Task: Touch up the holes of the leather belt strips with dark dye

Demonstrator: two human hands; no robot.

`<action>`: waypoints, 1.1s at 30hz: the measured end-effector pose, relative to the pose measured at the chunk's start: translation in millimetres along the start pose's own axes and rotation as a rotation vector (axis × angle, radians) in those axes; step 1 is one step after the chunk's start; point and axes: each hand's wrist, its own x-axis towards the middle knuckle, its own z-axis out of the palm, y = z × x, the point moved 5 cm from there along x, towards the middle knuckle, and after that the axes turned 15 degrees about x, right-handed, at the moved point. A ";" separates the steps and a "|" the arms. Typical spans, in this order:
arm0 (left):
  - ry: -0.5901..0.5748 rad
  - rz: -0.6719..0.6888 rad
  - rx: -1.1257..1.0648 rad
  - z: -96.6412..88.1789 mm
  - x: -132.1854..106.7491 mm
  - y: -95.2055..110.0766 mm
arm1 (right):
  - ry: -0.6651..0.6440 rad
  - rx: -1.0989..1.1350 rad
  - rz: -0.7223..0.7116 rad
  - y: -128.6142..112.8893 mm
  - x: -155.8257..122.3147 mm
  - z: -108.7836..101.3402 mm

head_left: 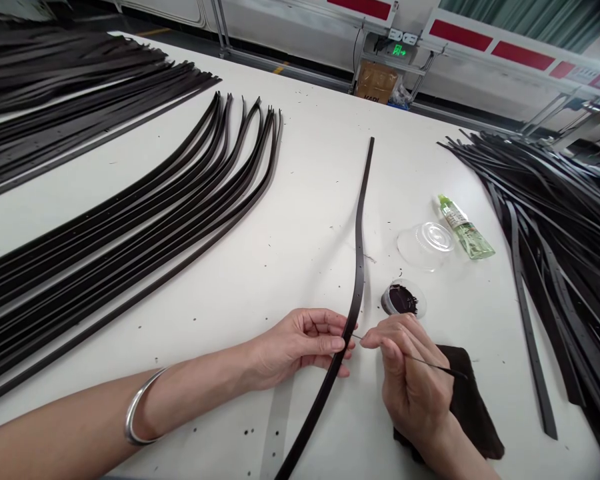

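Observation:
Between the thumb and fingers of my left hand [313, 343] is a long black strap [359, 277] with small holes along it. Its far end stretches away across the table, and its near end runs out of the bottom of the view. My right hand [414, 377] pinches a thin dark metal rod [443, 368], held like a pen. The rod's fine tip meets the strap's right edge beside my left fingertips. Just beyond my right hand stands a small clear cup of dark paste [403, 299]. A dark cloth [473, 413] lies partly under my right hand.
Rows of black straps [145, 227] lie to the left, with more bundles behind them. A heap of straps [555, 220] covers the right side. A clear lid [434, 237] and a green tube [466, 228] rest on the white table [310, 187].

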 end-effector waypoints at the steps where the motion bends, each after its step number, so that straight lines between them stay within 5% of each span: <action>1: -0.006 0.000 -0.001 0.1 0.2 -0.1 | 0.005 0.013 -0.002 -0.1 0.0 -0.1; 20: -0.023 0.016 0.004 -1.3 0.4 -2.9 | -0.024 0.068 0.038 3.0 -4.4 -0.9; 22: -0.016 0.011 -0.023 -2.8 0.4 -4.4 | 0.025 0.125 0.111 5.4 -9.1 -5.6; 27: 0.008 -0.013 -0.091 -7.2 0.3 -7.5 | 0.394 0.232 0.393 18.8 -18.5 -17.6; 33: -0.001 0.014 -0.113 -5.5 -0.3 -2.3 | 0.276 0.416 0.669 34.0 -11.5 5.7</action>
